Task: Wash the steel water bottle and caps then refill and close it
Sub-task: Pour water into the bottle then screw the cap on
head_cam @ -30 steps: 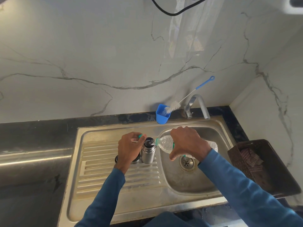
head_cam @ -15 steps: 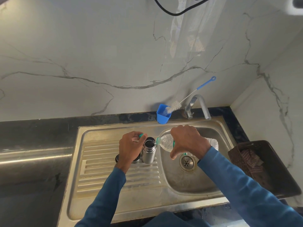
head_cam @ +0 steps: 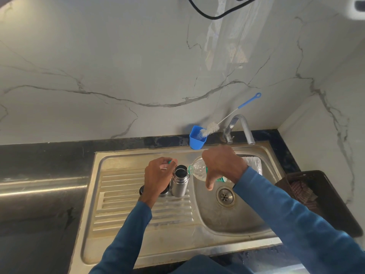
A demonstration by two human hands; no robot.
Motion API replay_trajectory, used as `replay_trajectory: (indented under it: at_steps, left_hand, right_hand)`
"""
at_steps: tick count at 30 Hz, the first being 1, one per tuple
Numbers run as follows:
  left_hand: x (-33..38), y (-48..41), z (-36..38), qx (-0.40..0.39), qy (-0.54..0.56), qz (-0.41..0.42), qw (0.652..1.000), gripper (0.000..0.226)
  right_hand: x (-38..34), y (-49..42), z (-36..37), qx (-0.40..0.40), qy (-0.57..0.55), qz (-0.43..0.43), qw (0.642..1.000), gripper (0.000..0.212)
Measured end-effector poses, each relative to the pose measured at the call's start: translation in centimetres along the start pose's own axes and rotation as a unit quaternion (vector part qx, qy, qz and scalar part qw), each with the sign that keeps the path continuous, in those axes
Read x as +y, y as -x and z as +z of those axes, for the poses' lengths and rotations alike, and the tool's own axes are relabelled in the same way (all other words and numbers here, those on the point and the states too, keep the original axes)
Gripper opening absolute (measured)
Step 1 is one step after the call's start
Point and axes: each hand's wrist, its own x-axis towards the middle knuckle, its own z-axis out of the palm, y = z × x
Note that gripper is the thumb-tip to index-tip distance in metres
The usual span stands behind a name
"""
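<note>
At a stainless steel sink unit with a ribbed drainboard (head_cam: 138, 212) set in a dark stone counter (head_cam: 39, 194) below a white veined marble wall (head_cam: 118, 66), I stand with both blue sleeves reaching forward. A dark brown plastic crate (head_cam: 324, 198) holding a checked cloth sits on the counter at the right. My right hand (head_cam: 222, 165) is clenched around a clear plastic water bottle with a green band (head_cam: 199, 172), tipped on its side over the basin, its mouth touching the open rim of the small cylindrical steel water bottle (head_cam: 179, 182). That steel bottle stands upright and uncapped on the drainboard, right at the basin's edge. My left hand (head_cam: 158, 178) hovers just beside it, fingers pinching a small green cap (head_cam: 170, 162); dark round caps (head_cam: 142, 189) lie on the drainboard partly hidden under that hand. Behind the basin, by the curved chrome tap (head_cam: 240, 127), a blue plastic cup (head_cam: 197, 138) holds a white-bristled bottle brush with a blue handle (head_cam: 231, 115)
</note>
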Motion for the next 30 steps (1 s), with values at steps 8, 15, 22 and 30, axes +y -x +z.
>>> replay_trajectory:
  at_steps: [8,15,22,30]
  left_hand:
    - [0.2,0.2,-0.2,-0.008,-0.003,0.023,1.000,0.008]
    - [0.4,0.3,0.0,-0.009,0.005,0.017,1.000,0.012]
    - [0.4,0.4,-0.1,-0.009,0.000,0.013,1.000,0.024]
    - [0.5,0.4,-0.1,-0.004,0.001,0.020,1.000,0.018]
  right_hand:
    - [-1.1,-0.7,-2.2,-0.009,0.091,-0.012,0.996,0.069]
    - [-2.1,-1.7,-3.3,-0.007,0.128,-0.041,0.991,0.081]
    - [-2.3,-2.3,-3.3,0.013,0.121,-0.051,0.991,0.079]
    - [-2.1,-2.4,-2.5,0.034,0.101,-0.033,0.994,0.071]
